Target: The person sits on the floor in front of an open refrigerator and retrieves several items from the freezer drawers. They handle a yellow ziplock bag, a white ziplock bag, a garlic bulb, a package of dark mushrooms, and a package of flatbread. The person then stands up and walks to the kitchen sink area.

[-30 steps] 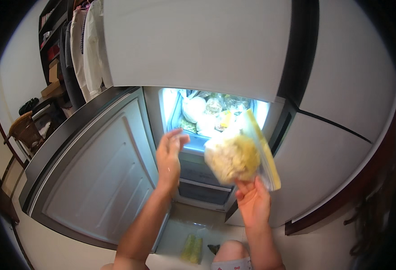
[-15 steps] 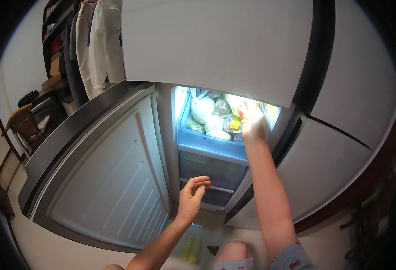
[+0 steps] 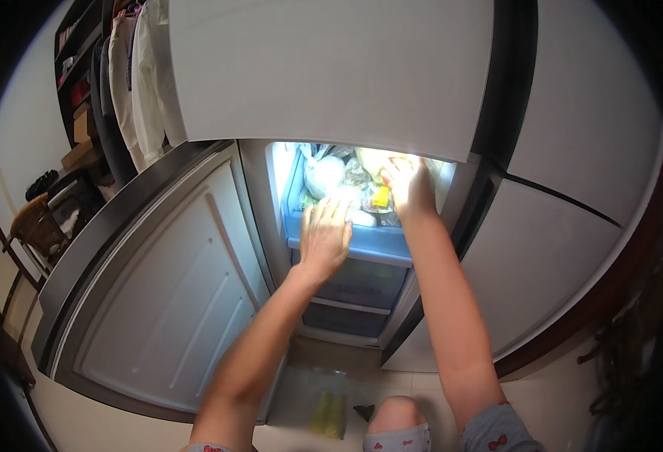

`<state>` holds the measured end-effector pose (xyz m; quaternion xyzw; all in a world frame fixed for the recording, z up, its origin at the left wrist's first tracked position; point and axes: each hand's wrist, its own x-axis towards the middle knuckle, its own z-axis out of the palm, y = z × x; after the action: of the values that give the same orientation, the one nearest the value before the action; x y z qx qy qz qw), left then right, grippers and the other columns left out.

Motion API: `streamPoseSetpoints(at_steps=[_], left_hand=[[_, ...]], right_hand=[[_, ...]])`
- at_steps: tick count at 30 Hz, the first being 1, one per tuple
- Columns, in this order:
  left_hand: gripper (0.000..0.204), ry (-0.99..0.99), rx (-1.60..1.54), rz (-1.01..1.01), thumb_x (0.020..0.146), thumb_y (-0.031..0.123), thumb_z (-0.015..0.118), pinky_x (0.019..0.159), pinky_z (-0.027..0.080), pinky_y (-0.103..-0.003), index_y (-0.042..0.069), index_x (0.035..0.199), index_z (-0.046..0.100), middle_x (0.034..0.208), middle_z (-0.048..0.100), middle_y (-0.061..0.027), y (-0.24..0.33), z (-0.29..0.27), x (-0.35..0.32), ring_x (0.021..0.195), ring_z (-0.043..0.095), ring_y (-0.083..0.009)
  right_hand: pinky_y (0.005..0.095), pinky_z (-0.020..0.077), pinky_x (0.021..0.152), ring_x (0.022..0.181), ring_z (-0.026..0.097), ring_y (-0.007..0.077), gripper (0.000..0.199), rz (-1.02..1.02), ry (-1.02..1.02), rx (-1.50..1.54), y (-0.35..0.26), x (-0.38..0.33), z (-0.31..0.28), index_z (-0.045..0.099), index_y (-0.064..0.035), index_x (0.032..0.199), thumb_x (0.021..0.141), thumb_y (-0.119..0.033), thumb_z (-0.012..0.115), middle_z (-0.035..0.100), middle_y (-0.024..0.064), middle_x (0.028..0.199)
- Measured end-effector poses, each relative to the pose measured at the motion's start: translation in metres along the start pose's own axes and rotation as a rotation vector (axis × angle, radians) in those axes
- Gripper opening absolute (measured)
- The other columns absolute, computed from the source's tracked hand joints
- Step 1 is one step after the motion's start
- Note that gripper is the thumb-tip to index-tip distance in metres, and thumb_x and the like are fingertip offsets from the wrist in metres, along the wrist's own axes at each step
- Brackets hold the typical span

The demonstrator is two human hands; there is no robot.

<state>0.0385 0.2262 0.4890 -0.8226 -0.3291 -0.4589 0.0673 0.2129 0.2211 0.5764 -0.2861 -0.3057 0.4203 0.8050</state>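
head view shows the left hand (image 3: 324, 237) has come up from below to rest open-palmed on the blue freezer drawer (image 3: 369, 242), while the right hand (image 3: 409, 188) at one o'clock presses flat on the bagged food (image 3: 362, 184) inside, gripping nothing.

A private home is indicated. A tall grey multi-door fridge-freezer (image 3: 331, 75) is seen standing open, its lit blue freezer drawer (image 3: 362, 242) packed with bagged food. Pale garments (image 3: 147, 83) are hung beside dark open shelving (image 3: 75, 83), and a woven wicker chair (image 3: 36, 226) is placed nearby.
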Motion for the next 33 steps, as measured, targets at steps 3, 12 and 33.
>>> streamPoseSetpoints(at_steps=[3, 12, 33], left_hand=[[0.034, -0.175, 0.13, -0.03, 0.096, 0.023, 0.056, 0.109, 0.033, -0.051, 0.009, 0.126, 0.063, 0.135, 0.057, -0.0133, -0.016, 0.012, 0.007, 0.12, 0.057, -0.0295], [0.031, -0.343, -0.002, -0.114, 0.098, 0.029, 0.054, 0.112, 0.028, -0.055, 0.016, 0.125, 0.064, 0.138, 0.056, -0.0113, -0.023, 0.015, 0.025, 0.128, 0.052, -0.0287], [0.029, -0.009, -0.62, -0.836, 0.092, 0.002, 0.05, 0.106, 0.039, -0.034, -0.001, 0.117, 0.064, 0.121, 0.066, -0.0104, 0.06, -0.083, -0.209, 0.119, 0.057, -0.0187]], right_hand=[[0.0414, 0.0449, 0.098, 0.132, 0.05, 0.0313, 0.052, 0.028, 0.115, -0.064, 0.002, -0.03, -0.008, 0.034, -0.0015, 0.145, 0.105, -0.034, 0.035, 0.044, 0.0197, 0.148], [0.0443, 0.04, 0.106, 0.138, 0.043, 0.0357, 0.057, -0.005, -0.004, -0.046, 0.007, 0.005, -0.018, 0.028, 0.0041, 0.149, 0.105, -0.029, 0.037, 0.039, 0.0236, 0.151], [0.0424, 0.036, 0.113, 0.138, 0.04, 0.0382, 0.119, 1.313, 0.241, -1.167, 0.345, -0.466, -0.277, 0.022, 0.0055, 0.15, 0.061, -0.037, 0.089, 0.038, 0.0261, 0.149]])
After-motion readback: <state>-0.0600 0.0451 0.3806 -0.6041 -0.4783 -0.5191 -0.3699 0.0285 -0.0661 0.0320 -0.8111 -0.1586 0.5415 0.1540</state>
